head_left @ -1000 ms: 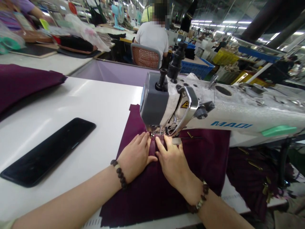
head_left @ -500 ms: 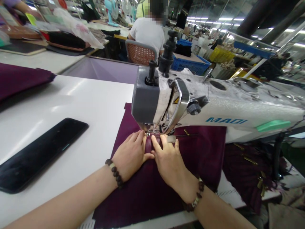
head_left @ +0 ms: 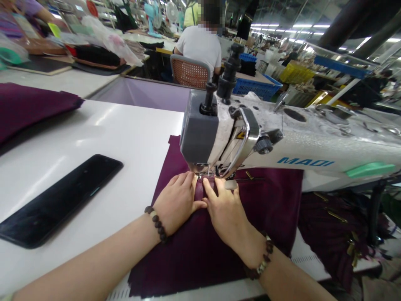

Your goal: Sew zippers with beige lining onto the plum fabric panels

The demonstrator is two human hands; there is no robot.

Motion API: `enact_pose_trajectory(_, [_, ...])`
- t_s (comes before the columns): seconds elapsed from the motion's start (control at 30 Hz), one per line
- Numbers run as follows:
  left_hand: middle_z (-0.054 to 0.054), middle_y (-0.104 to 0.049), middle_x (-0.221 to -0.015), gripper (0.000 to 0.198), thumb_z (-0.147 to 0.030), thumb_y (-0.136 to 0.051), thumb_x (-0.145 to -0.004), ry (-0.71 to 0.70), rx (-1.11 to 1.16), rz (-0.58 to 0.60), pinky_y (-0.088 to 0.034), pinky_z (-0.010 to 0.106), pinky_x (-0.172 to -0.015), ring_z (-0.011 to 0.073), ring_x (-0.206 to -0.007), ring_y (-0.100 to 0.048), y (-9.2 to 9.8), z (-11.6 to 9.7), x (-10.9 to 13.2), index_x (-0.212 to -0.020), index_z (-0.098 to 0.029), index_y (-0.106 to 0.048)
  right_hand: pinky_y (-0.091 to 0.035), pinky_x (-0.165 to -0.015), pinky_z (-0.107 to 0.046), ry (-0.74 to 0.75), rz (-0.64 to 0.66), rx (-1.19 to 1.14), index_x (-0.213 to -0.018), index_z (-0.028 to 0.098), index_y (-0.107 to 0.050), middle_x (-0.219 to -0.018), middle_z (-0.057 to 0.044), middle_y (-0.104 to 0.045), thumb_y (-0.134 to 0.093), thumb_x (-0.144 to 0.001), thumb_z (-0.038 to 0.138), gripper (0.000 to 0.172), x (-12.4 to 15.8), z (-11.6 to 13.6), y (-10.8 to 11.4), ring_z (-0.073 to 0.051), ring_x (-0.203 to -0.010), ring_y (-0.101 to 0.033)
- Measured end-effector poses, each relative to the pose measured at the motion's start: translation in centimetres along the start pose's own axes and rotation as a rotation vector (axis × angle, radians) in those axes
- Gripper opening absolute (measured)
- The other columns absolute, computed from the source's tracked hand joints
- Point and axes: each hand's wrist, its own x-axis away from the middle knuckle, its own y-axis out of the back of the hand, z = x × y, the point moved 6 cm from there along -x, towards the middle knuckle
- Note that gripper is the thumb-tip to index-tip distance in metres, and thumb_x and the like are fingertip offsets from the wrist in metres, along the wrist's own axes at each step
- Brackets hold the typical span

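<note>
A dark maroon fabric panel with a zipper near its far side lies under the head of a sewing machine. My left hand rests on the panel just left of the needle area, fingers stretched forward and thumb pointing right. Close beside it, my right hand presses down with its fingers spread, their tips right at the presser foot. A gold zipper pull shows to the right of the needle. The exact stitch point is partly hidden by the machine head and my fingertips.
A black phone lies on the white table at left, below more maroon fabric. Maroon pieces with gold zipper pulls are piled at right. A person in a white shirt sits on a chair ahead.
The whole view has shifted slightly, so everything appears a little further right. My hands and the panel show no clear movement relative to the machine.
</note>
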Motion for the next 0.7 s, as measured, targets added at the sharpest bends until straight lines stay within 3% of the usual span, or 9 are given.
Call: enact_pose_trajectory(0.7, [0.017,-0.056,-0.106,0.052,-0.055,-0.047,-0.081,0.002,0.068,-0.031,-0.040,0.039,-0.085,0.0283,-0.100,-0.049,-0.05,0.57,-0.59,-0.100,-0.008,-0.059,-0.036,-0.090,-0.049,-0.013,0.026,-0.013,-0.132,0.018,-0.039,-0.124,-0.014,-0.046,-0.041,-0.089,0.024,0.043,-0.91,-0.29,0.07,-0.032,-0.117,-0.037])
